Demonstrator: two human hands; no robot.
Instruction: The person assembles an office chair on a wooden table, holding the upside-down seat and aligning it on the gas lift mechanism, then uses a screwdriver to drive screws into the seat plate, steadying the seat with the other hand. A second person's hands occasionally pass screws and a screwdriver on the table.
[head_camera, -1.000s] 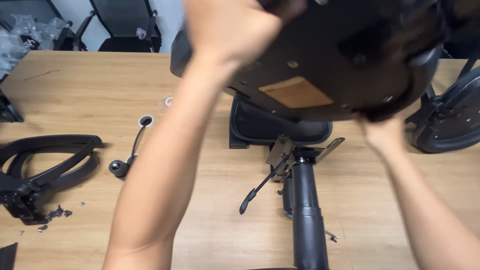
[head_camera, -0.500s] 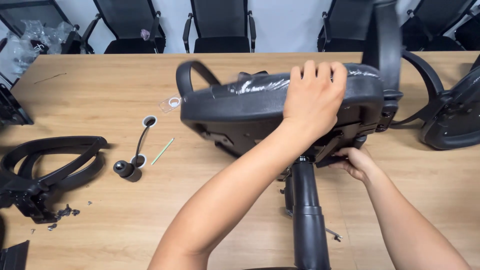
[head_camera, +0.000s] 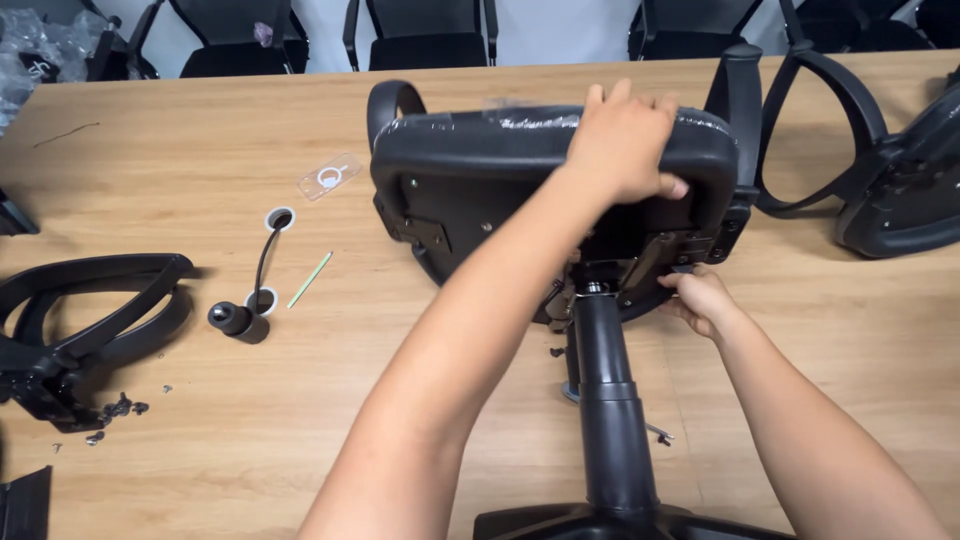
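Note:
A black office chair seat (head_camera: 480, 170) wrapped in clear film sits tilted on top of a black gas column (head_camera: 605, 400), which rises from the chair base (head_camera: 560, 522) at the bottom edge. My left hand (head_camera: 625, 140) grips the seat's near upper edge, fingers curled over it. My right hand (head_camera: 700, 300) is under the seat, fingers closed on the metal tilt mechanism (head_camera: 640, 255) where the column meets it. A black armrest (head_camera: 735, 90) stands up at the seat's right side.
On the wooden table (head_camera: 180, 150) lie a black curved frame part (head_camera: 90, 300) at the left, a knobbed lever (head_camera: 240, 318), a green stick (head_camera: 310, 278), a clear phone case (head_camera: 328, 177) and small screws (head_camera: 120, 408). Another chair part (head_camera: 880, 200) lies at right.
The seat, held up close to the camera a second ago, has come down onto the column. My right hand has moved under it to the mechanism.

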